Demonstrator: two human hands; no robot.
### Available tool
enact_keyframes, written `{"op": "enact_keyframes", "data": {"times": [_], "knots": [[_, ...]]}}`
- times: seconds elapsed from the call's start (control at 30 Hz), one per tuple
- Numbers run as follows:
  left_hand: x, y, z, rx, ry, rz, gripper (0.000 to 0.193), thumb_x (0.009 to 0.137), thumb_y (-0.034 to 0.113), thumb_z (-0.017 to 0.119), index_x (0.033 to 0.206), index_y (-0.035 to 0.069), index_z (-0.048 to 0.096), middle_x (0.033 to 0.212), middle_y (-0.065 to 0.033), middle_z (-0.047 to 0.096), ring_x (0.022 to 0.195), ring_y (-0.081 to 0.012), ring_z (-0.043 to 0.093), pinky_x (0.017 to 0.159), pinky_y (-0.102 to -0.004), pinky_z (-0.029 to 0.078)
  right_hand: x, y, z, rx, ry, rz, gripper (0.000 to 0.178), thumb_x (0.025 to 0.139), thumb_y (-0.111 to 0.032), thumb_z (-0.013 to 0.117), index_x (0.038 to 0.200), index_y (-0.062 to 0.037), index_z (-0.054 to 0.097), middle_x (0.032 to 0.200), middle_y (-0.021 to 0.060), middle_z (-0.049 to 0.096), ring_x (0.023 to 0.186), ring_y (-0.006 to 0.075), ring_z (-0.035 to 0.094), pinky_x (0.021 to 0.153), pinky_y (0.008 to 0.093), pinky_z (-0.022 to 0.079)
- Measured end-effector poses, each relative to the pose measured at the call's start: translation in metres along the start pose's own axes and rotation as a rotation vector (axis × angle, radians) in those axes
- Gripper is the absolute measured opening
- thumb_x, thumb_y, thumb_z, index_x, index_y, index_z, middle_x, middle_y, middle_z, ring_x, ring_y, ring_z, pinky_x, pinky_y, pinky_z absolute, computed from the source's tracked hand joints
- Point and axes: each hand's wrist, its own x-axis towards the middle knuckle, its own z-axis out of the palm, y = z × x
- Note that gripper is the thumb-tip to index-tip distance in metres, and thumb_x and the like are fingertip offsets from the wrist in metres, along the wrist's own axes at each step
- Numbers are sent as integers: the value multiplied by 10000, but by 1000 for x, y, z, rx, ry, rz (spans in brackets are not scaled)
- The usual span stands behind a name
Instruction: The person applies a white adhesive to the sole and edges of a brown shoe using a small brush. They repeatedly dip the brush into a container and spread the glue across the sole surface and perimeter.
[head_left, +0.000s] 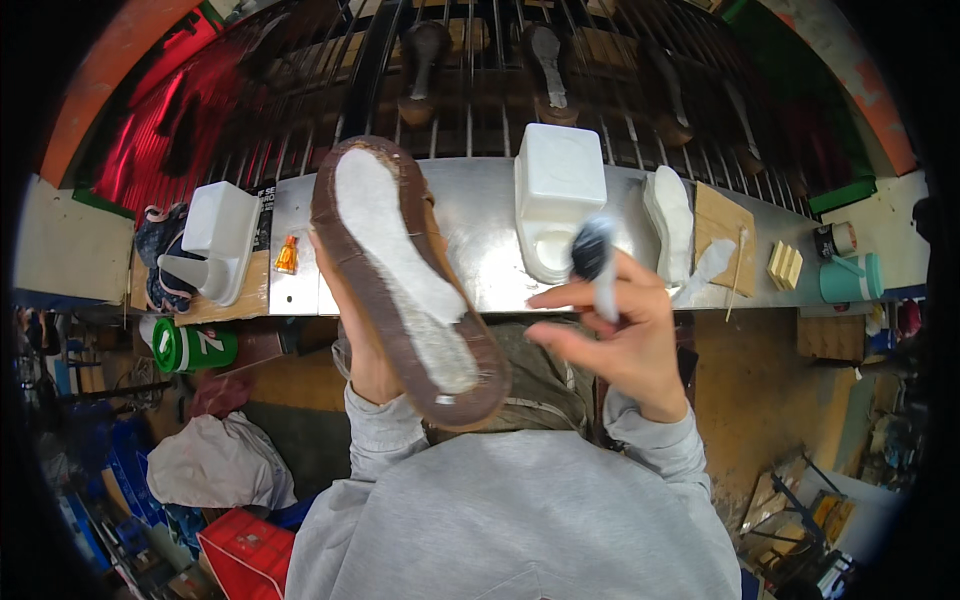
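My left hand (368,365) grips a brown shoe (335,220) from its left side and beneath, with the underside turned up toward me. A long white filler piece (385,210) covers the middle of that underside, its lower part thinner and greyish. To the right of the shoe, apart from it, my right hand (640,345) holds a brush (594,255) between its fingers. The brush has a dark head and a pale handle, blurred by motion and pointing up. Thumb and forefinger of that hand stretch toward the shoe.
Beyond the shoe runs a metal bench (485,240). White dispensers (562,165) stand on it, with a small orange bottle (287,256), pale soles (668,225), a cardboard sheet (722,222) and a teal mug (852,278). Behind, a barred rack (490,130) carries several shoes (548,70).
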Motion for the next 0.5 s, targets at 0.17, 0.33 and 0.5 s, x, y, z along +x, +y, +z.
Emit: {"op": "enact_keyframes", "data": {"times": [0.17, 0.33, 0.5], "knots": [[-15, 1, 27, 86, 76, 110, 784, 968, 744, 345, 1448, 134, 453, 1316, -101, 593, 1151, -208, 626, 962, -364, 542, 24, -10, 31, -58, -56, -225, 344, 653, 28, 834, 986, -45, 788, 809, 25, 549, 685, 125, 580, 560, 242, 470], [-3, 6, 14, -27, 32, 32, 772, 978, 732, 337, 1442, 128, 459, 1315, -95, 592, 1159, -200, 624, 966, -361, 538, 30, -12, 37, -118, -35, -257, 306, 631, 49, 819, 921, -42, 782, 794, 35, 533, 680, 129, 584, 562, 258, 485], [2, 6, 1, 70, 82, 114, 758, 990, 715, 334, 1444, 122, 460, 1342, -88, 575, 1194, -190, 595, 994, -363, 513, 24, -17, 40, -32, -115, -252, 305, 622, 39, 828, 914, -37, 776, 819, 35, 528, 673, 127, 585, 559, 263, 477]]}}
